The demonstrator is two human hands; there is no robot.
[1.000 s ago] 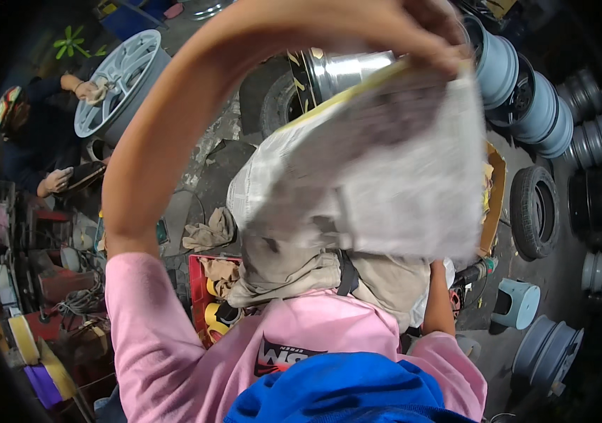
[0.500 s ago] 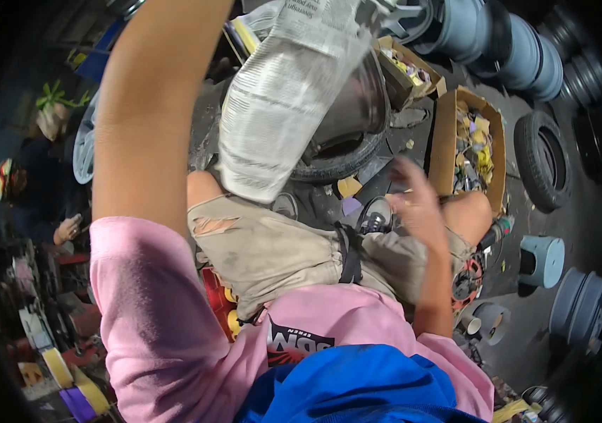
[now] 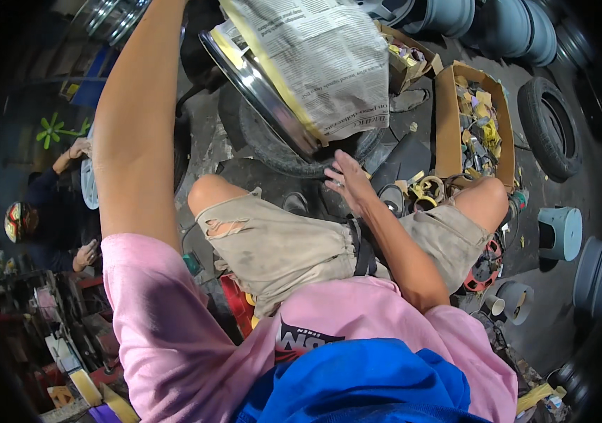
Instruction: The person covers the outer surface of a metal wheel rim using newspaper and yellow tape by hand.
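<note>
A sheet of newspaper [image 3: 322,63] edged with yellow masking tape [image 3: 272,67] lies against a tilted wheel rim [image 3: 265,99]. The rim's shiny lip shows along its left side, and a tire [image 3: 262,144] lies beneath it. My right hand [image 3: 350,180] is just below the rim's lower edge, fingers stretched out and holding nothing; a ring shows on one finger. My left forearm [image 3: 139,92] reaches up past the top edge of the view, so my left hand is out of sight.
Right of the tire stands a cardboard box [image 3: 449,134] of scraps, with a smaller box [image 3: 406,60] behind. A loose tire [image 3: 547,127], a light-blue stool [image 3: 560,233] and stacked rims [image 3: 597,271] are farther right. At left, another person's hand [image 3: 81,148] touches a wheel.
The newspaper has swung from hanging over my left knee up and right onto the rim. My right hand has moved left, toward the rim's lower edge. My left hand has left the view.
</note>
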